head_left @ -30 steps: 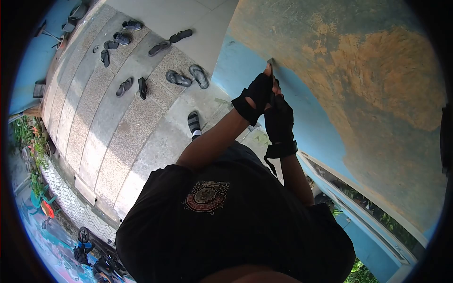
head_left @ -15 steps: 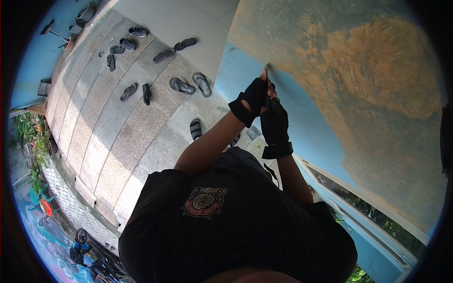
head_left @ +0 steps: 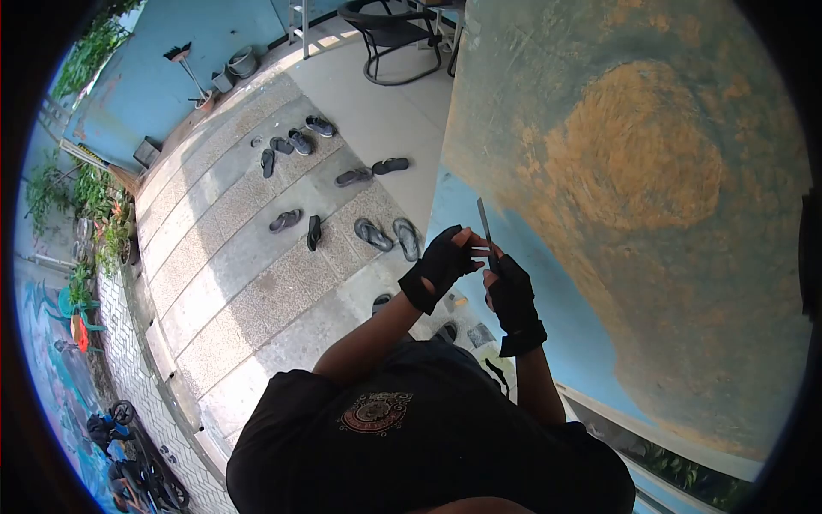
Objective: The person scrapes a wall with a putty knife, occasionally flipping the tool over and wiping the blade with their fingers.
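The round print [head_left: 374,413] on the black shirt [head_left: 428,463], below the hands, carries lettering too small to read. Far beyond the left hand [head_left: 445,264], a bucket [head_left: 243,62] stands by the blue wall [head_left: 137,94]; its contents cannot be made out. The right hand [head_left: 511,295] is closed around the lower end of a thin flat tool [head_left: 486,224], whose tip points away from both hands, near the patchy wall [head_left: 638,146]. The left hand is half open, its bent fingers touching the tool.

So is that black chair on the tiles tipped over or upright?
Upright: the black chair stands with its looped base down on the tiled floor and its seat above that base.
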`<act>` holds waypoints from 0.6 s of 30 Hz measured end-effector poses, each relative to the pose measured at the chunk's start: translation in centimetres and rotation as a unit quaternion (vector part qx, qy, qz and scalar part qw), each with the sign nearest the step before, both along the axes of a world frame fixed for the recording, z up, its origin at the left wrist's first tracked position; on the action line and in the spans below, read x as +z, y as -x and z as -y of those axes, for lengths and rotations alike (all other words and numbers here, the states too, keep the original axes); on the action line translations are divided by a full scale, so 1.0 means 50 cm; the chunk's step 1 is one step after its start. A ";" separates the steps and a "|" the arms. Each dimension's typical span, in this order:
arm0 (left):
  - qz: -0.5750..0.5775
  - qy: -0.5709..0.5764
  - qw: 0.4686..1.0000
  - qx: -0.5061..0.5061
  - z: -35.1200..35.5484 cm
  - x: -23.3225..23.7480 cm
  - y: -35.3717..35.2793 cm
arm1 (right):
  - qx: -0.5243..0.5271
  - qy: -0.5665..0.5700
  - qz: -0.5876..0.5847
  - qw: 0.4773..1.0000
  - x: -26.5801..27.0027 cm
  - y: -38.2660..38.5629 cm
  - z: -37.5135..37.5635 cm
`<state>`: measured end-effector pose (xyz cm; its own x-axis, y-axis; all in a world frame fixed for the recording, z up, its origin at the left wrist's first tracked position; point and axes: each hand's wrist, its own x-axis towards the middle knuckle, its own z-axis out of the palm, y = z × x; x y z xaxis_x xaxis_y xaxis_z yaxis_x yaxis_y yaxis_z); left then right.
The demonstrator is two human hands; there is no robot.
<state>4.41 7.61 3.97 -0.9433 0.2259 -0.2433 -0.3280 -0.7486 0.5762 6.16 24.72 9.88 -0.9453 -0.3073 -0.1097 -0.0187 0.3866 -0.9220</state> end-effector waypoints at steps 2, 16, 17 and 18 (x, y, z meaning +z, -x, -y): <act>0.003 0.086 0.996 0.036 -0.001 0.032 -0.025 | -0.004 0.042 0.019 0.999 -0.031 -0.001 0.005; -0.023 0.235 0.967 0.090 0.100 0.073 -0.112 | -0.075 0.176 0.065 0.979 0.016 -0.087 0.079; -0.022 0.222 0.972 0.074 0.107 0.081 -0.120 | -0.099 0.188 0.063 0.975 0.012 -0.096 0.083; -0.022 0.210 0.976 0.058 0.117 0.090 -0.123 | -0.130 0.207 0.070 0.967 0.021 -0.106 0.093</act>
<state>10.57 1.75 8.46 -0.9681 0.0063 -0.2505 -0.2234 -0.4747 0.8513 11.48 20.07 10.95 -0.9814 -0.1062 -0.1597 0.1649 -0.0421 -0.9854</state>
